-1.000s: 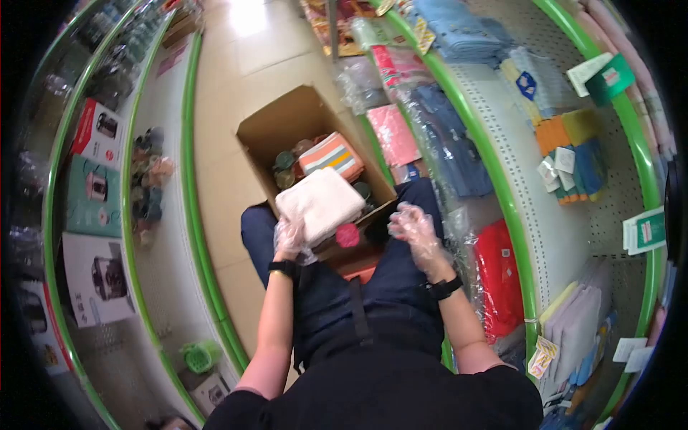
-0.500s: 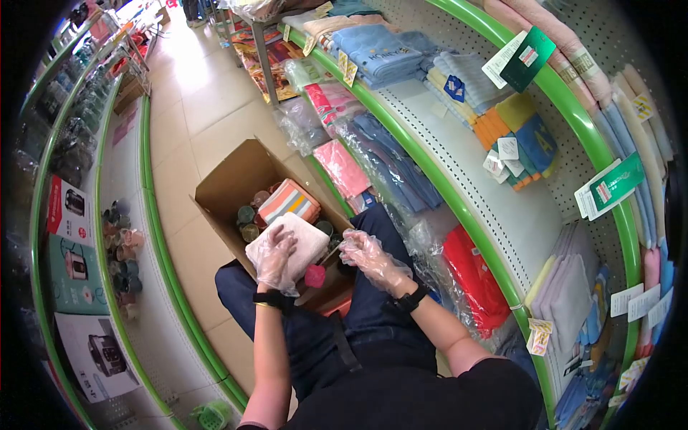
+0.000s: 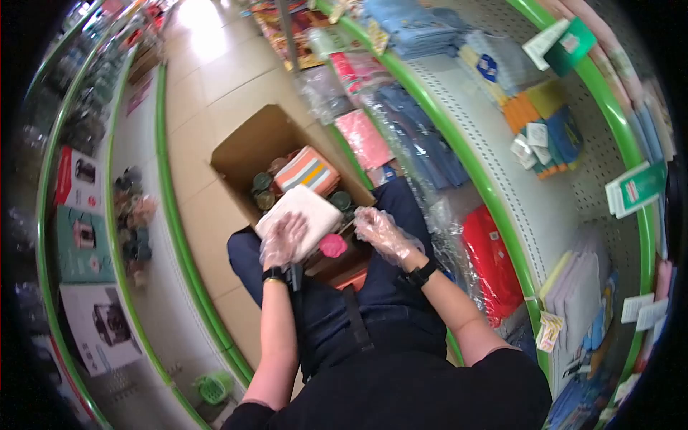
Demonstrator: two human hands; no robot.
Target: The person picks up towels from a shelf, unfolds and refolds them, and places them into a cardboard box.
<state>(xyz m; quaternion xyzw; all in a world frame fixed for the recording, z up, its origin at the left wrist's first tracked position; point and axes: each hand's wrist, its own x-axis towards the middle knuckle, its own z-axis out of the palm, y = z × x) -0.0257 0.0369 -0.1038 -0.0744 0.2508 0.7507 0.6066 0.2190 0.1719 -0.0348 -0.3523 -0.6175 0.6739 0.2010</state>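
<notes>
My left hand (image 3: 286,237), in a clear plastic glove, lies flat with its fingers stretched over a folded white towel (image 3: 315,208). This towel rests on top of the contents of an open cardboard box (image 3: 247,154) between my knees. Behind it in the box is a folded orange, grey and white striped towel (image 3: 309,172), with several dark glass-like jars (image 3: 265,200) beside it. A pink flower-shaped piece (image 3: 332,246) sits by the towel's near edge. My gloved right hand (image 3: 383,233) is at the box's right edge with curled fingers; what they hold, if anything, is hidden.
Shelves with green edges flank me. Folded towels (image 3: 412,29), bagged clothes (image 3: 423,136) and a red bagged item (image 3: 491,261) are on the right. Boxed appliances (image 3: 100,326), cups (image 3: 134,215) and a green basket (image 3: 213,387) are on the left. The tiled aisle (image 3: 208,79) runs ahead.
The view has shifted, so the box and shelves appear lower or further right. My left hand lies flatter on the white towel. My right hand stays curled by the box edge.
</notes>
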